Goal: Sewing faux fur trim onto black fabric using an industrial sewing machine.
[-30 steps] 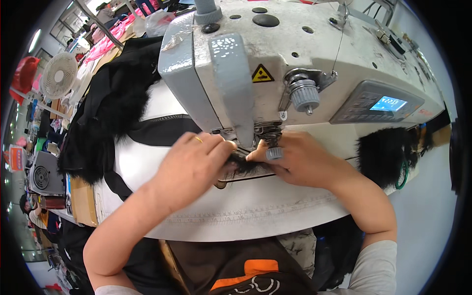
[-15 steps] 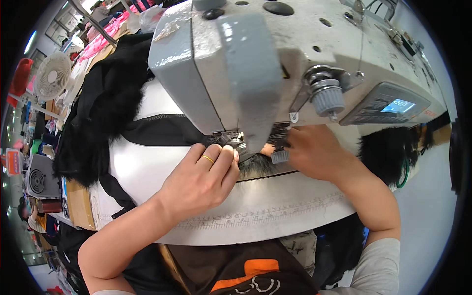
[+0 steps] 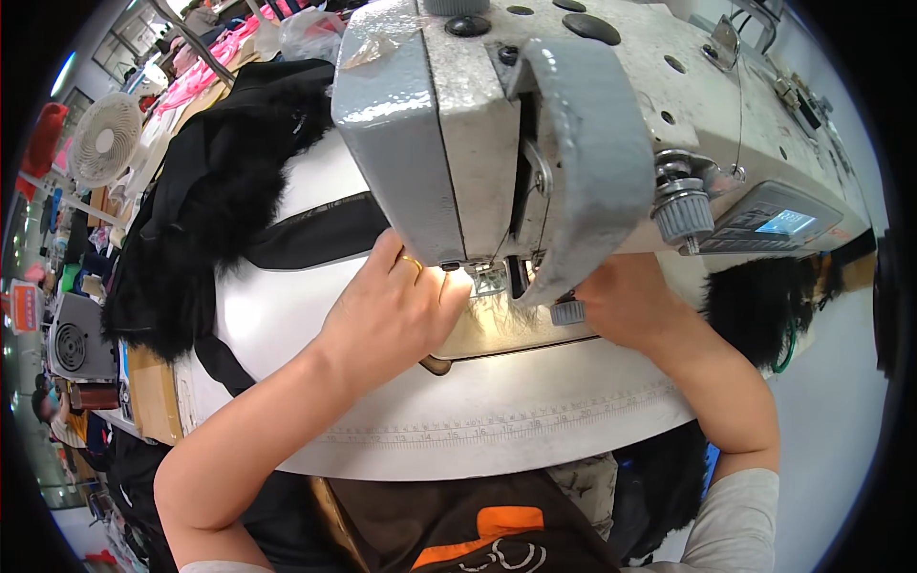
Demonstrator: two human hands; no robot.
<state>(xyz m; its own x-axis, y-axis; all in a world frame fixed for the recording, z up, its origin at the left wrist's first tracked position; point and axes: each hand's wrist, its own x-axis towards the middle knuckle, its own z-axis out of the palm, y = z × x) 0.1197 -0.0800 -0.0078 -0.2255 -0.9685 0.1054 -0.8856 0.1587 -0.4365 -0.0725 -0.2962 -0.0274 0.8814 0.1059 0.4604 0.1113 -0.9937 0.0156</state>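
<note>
At the sewing machine (image 3: 497, 153), my left hand (image 3: 396, 301) has its fingers curled beside the presser foot (image 3: 487, 279), on the end of a black fabric band (image 3: 306, 239); what its fingertips grip is hidden. My right hand (image 3: 626, 301) is curled behind the machine's grey guard, by a ribbed knob (image 3: 567, 313), with its fingertips hidden. A light shines on the metal plate (image 3: 501, 334) between the hands. The band runs leftward across the white work surface (image 3: 267, 325), which has a printed ruler along its front.
A heap of black furry garment (image 3: 201, 220) lies at the left and black fur (image 3: 735, 315) at the right. A white fan (image 3: 105, 138), grey appliance (image 3: 74, 334), cardboard (image 3: 151, 392) and pink cloth (image 3: 196, 76) are further left. A seated co-worker (image 3: 53, 411) is at the far left.
My left hand has moved up and toward the back, covering more of the band. The dark fur between my hands no longer shows. The machine appears shifted rightward in the view.
</note>
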